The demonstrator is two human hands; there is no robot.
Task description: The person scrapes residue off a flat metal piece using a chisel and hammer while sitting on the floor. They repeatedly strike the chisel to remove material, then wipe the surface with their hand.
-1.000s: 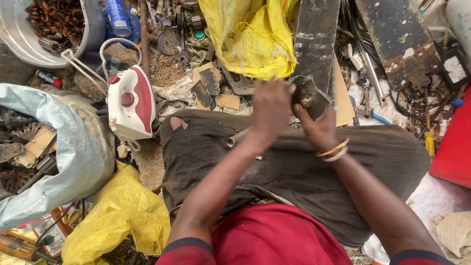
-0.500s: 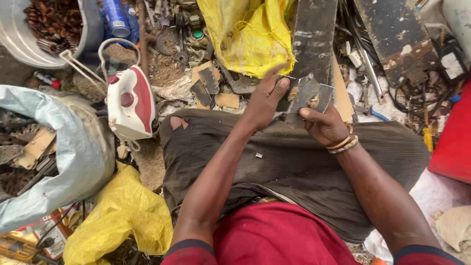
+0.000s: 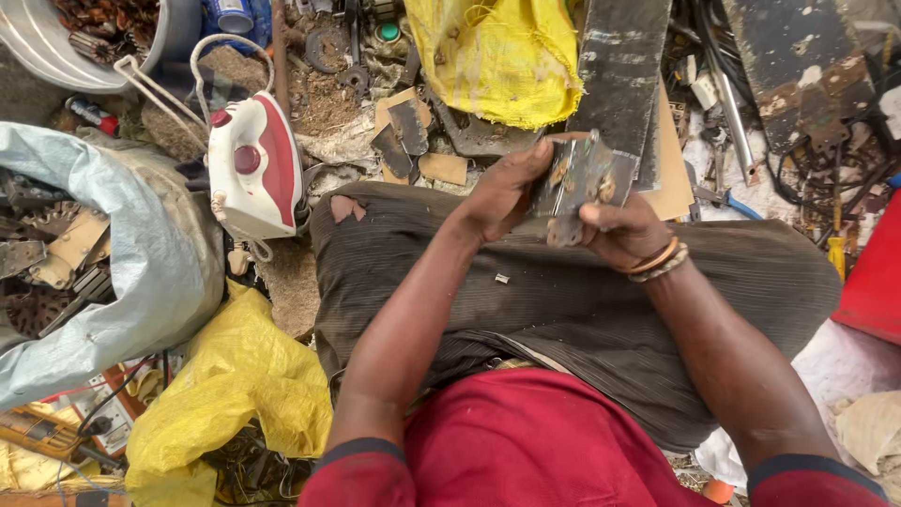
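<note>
**Sharp metal in 2 hands, junk all around**

I saw both hands up over the lap, gripping 1 flat metal piece (image 3: 574, 183). The left hand (image 3: 502, 192) pinched its left edge with fingers and thumb. The right hand (image 3: 627, 230) was curled tight around its lower right side. The piece was grey and worn, and it stood tilted between the hands, above the brown trousers (image 3: 563, 300).

I thought the edges could cut a finger if a hand slid along them. I also thought the piece could slip and drop onto the lap, since the grip was only at the rims. A tiny pale bit (image 3: 502, 279) lay on the trousers, and it could roll off and get lost in the scrap.

For holders, I counted 3. A metal bowl (image 3: 38, 52) at the top left held rusty brown parts. A grey sack (image 3: 155, 272) lay open on the left, with gears and flat plates inside. A yellow bag (image 3: 507, 56) sat ahead; I could not see what was in it.
</note>
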